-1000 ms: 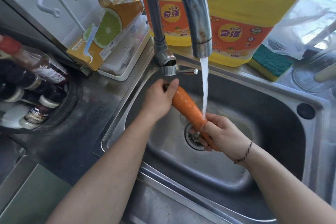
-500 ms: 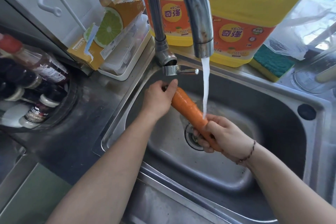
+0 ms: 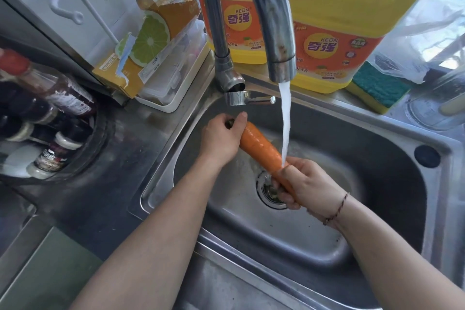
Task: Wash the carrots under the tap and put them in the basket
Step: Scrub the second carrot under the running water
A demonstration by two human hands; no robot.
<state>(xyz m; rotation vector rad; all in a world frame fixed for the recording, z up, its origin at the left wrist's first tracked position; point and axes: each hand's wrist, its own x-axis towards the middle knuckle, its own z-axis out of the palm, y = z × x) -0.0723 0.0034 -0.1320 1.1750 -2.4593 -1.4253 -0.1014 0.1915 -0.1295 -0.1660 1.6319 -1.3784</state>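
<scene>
Basically, the left hand (image 3: 221,142) is curling its fingers round the fat end of the carrot (image 3: 261,150) while the right hand (image 3: 308,185) is gripping the thin tip, probably so the middle sits bare under the tap (image 3: 274,33) stream. It's lying diagonally over the sink (image 3: 377,184), tip toward the person.

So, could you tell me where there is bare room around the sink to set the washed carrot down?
The dark counter between the bottle rack and the sink rim is bare, as is the steel ledge in front of the sink. Behind the tap it is crowded: detergent jugs, a sponge, a plastic tray.
</scene>
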